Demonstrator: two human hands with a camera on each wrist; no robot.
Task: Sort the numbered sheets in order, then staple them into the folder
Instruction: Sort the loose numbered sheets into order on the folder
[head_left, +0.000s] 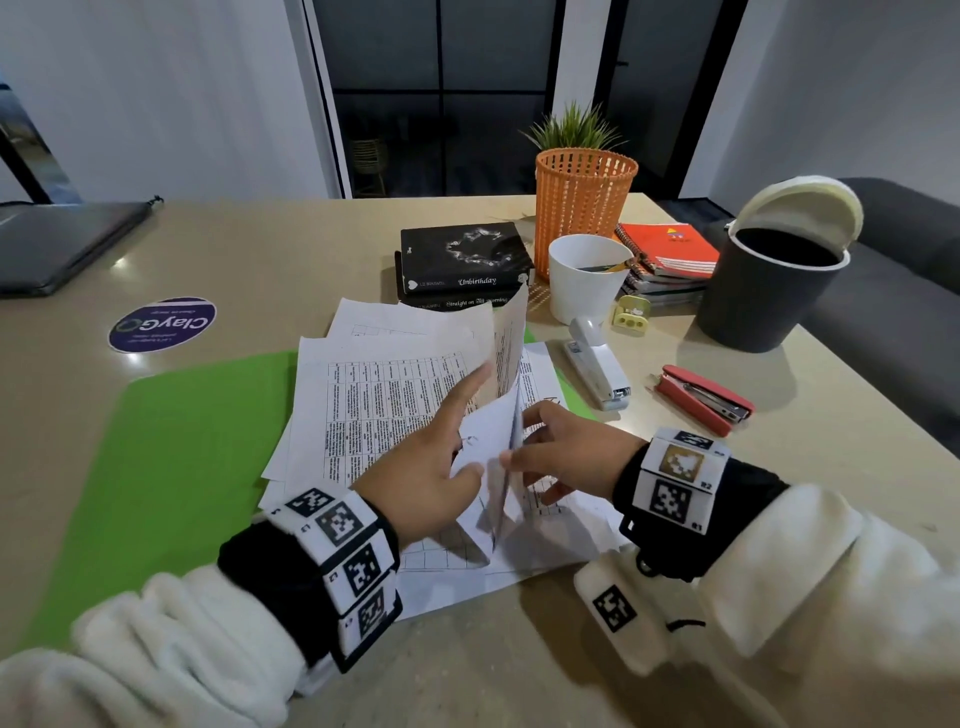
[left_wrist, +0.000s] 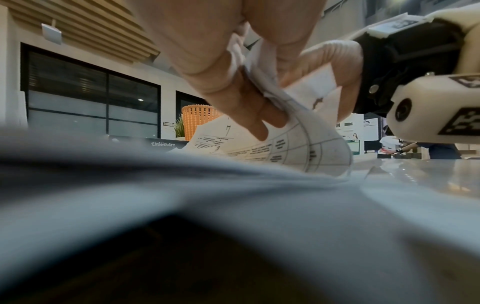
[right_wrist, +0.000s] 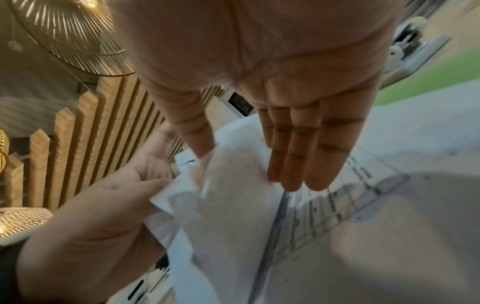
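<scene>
Sorting is in hand: raised sheets (head_left: 511, 358) are pinched by right hand (head_left: 571, 452) fingers (right_wrist: 293, 154) and thumb, their corner by left hand (head_left: 426, 467) fingers (left_wrist: 249, 111). Next, numbers should be read beside the fingers.

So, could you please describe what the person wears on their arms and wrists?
Fluffy white sleeves cover both arms, the left sleeve and the right sleeve. Each wrist carries a black strap ringed by white blocks with black square markers: the left band and the right band. A rounded white camera pod with a marker and thin black cord sits by the right wrist.
</scene>
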